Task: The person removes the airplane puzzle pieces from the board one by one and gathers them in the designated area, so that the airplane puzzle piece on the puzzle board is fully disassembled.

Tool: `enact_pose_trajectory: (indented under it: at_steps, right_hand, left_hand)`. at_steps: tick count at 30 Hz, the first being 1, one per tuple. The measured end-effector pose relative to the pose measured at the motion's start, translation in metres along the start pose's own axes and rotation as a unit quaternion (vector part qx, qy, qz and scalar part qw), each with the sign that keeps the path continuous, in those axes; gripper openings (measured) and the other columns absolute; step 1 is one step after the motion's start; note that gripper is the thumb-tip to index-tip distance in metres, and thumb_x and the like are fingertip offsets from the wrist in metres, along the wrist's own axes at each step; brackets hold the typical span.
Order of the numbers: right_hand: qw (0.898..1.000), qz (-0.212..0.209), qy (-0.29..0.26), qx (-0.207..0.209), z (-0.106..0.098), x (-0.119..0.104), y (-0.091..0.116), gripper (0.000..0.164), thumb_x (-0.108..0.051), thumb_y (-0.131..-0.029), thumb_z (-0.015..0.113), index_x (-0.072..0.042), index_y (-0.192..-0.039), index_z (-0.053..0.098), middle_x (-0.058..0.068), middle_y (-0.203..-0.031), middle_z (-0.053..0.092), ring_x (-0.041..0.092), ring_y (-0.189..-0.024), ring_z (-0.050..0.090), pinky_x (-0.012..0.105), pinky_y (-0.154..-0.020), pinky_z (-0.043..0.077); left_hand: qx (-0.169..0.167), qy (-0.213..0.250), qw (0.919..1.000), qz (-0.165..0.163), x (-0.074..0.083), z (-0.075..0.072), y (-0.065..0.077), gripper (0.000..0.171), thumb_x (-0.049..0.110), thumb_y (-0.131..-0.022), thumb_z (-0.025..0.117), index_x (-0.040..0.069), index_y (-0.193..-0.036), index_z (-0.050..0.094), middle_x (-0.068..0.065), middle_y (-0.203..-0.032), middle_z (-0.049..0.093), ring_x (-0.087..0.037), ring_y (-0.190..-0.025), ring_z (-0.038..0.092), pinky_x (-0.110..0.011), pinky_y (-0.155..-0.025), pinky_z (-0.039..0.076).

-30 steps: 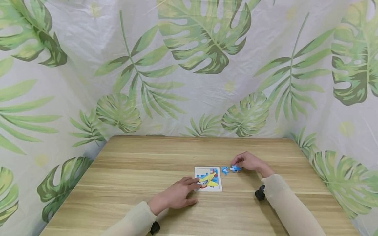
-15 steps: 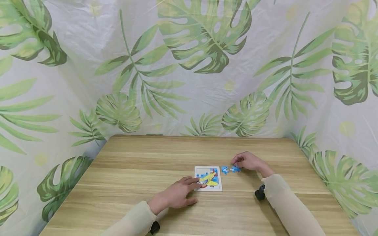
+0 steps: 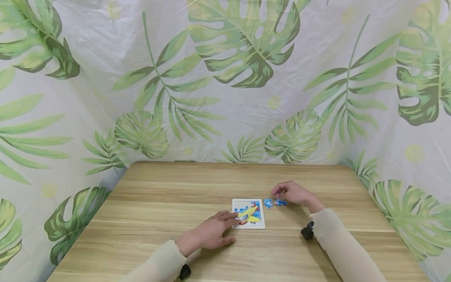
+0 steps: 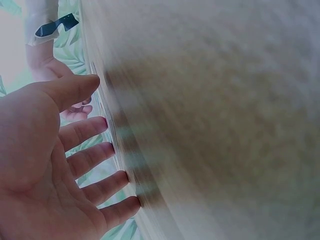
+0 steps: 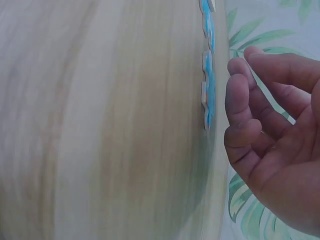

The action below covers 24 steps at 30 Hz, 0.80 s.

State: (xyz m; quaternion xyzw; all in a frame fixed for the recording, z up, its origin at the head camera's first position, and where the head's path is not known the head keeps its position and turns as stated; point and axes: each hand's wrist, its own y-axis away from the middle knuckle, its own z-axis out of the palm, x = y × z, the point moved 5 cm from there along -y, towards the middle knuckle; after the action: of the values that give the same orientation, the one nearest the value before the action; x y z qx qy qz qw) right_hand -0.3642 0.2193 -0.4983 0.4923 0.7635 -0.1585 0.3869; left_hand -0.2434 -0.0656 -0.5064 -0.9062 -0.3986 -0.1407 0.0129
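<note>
Puzzle [image 3: 251, 215] lies flat on the table [image 3: 169, 207], bare white toward ten o'clock; two blue pieces [image 3: 268, 203] lie loose, just beside it toward two o'clock. They look light, thin and stiff, apt to slide on smooth wood, with knobs that could bend, so a pinch on opposite cut edges should suit. Left hand [image 3: 210, 231] lies at eight o'clock, palm down, fingers outstretched and thumb spread, tips resting on the puzzle's nine o'clock side, gripping nothing. Right hand [image 3: 294, 193] arches at two o'clock, fingers half curled, thumb near index; whether they pinch anything, I cannot tell.
</note>
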Motion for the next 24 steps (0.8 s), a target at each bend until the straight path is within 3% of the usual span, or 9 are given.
enact_pose_trajectory:
  at_steps: [12, 20, 24]
  right_hand:
    - [0.999, -0.025, -0.008, -0.021, 0.011, -0.013, -0.004, 0.02, -0.016, -0.097, 0.063, -0.009, -0.114, 0.072, 0.004, -0.109, 0.073, 0.014, -0.095, 0.062, 0.031, -0.083, 0.051]
    - [0.999, -0.025, -0.017, -0.033, 0.022, -0.022, -0.009, 0.02, -0.014, -0.096, 0.064, -0.008, -0.113, 0.072, 0.009, -0.108, 0.073, 0.016, -0.09, 0.064, 0.034, -0.077, 0.054]
    - [0.999, -0.026, -0.008, -0.037, 0.028, -0.027, -0.012, 0.018, -0.014, -0.095, 0.065, -0.011, -0.111, 0.073, 0.004, -0.106, 0.073, 0.014, -0.092, 0.063, 0.031, -0.079, 0.052]
  left_hand:
    - [0.004, -0.002, 1.0, 0.006, 0.0, 0.0, 0.0, 0.052, 0.041, -0.098, 0.061, 0.025, -0.146, 0.051, -0.005, -0.158, 0.043, -0.033, -0.145, 0.04, -0.05, -0.116, 0.038]
    - [0.003, 0.0, 1.0, 0.005, -0.001, 0.001, 0.0, 0.052, 0.041, -0.098, 0.061, 0.025, -0.146, 0.051, -0.004, -0.158, 0.043, -0.033, -0.145, 0.04, -0.05, -0.117, 0.038]
    - [0.004, -0.003, 1.0, 0.007, -0.001, 0.0, -0.001, 0.052, 0.042, -0.098, 0.061, 0.025, -0.146, 0.051, -0.005, -0.158, 0.043, -0.033, -0.145, 0.041, -0.051, -0.116, 0.039]
